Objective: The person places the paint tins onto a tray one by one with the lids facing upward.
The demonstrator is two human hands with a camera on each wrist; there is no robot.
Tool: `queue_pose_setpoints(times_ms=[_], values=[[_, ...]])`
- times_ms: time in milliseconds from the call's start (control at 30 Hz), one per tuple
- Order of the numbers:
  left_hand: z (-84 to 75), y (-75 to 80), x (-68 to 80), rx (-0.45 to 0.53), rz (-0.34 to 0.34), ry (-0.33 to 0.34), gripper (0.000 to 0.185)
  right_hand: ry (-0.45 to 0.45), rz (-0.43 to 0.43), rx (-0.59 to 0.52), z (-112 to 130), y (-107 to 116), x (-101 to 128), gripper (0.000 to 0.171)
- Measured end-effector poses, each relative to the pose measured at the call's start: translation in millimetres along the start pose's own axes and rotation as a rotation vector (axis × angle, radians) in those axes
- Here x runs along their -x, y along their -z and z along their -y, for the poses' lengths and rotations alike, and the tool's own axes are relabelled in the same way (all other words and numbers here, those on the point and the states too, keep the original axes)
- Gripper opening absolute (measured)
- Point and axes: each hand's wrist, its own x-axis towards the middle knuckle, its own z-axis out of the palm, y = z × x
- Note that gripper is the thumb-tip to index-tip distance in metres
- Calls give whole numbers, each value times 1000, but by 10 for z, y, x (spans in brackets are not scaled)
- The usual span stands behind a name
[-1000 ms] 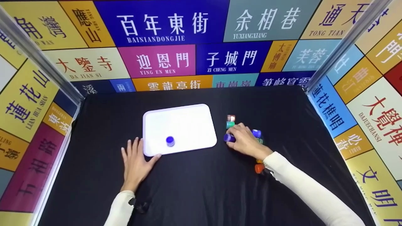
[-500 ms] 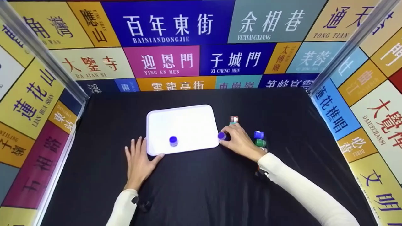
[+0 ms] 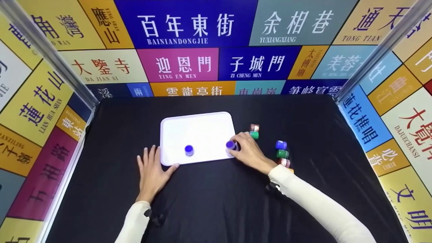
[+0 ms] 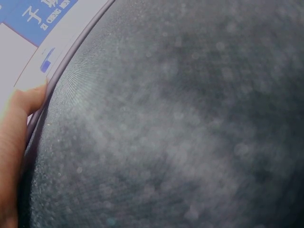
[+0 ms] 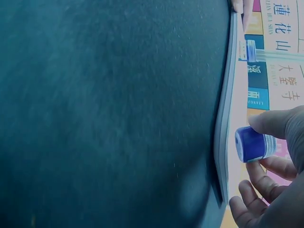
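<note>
My right hand (image 3: 249, 148) pinches a small jar with a purple-blue cap (image 5: 254, 144) between thumb and fingers, over the right end of a white rounded board (image 3: 202, 126). A second purple-capped jar (image 3: 189, 150) stands upright on the board, left of its middle; the right wrist view shows this standing jar (image 5: 248, 51) too. My left hand (image 3: 152, 173) lies at the board's near left corner, fingers spread straight along its left side and thumb (image 4: 33, 95) touching the near edge.
Right of the board, several small jars lie on the black cloth (image 3: 216, 202): a red-brown one (image 3: 254, 127) above a green one (image 3: 254, 135), then a blue one (image 3: 281, 145), a green-lidded one (image 3: 282, 154) and others partly behind my right sleeve. Lettered panels (image 3: 182, 65) enclose the table.
My right hand has carried the purple-capped jar leftward from beside the other jars to over the board's right end. My left hand keeps its place at the board's corner.
</note>
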Motion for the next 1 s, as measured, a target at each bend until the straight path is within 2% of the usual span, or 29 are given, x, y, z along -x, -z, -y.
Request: queue_pose_setpoints(times_ms=[500, 767, 1000], values=[[10, 13, -2, -17, 22, 14, 110, 10, -3, -69, 167, -386, -126, 30], [18, 1, -9, -21, 23, 11, 109, 22, 52, -116, 328, -534, -218, 32], [9, 6, -5, -19, 20, 10, 110, 32, 48, -173, 407, -648, -297, 33]])
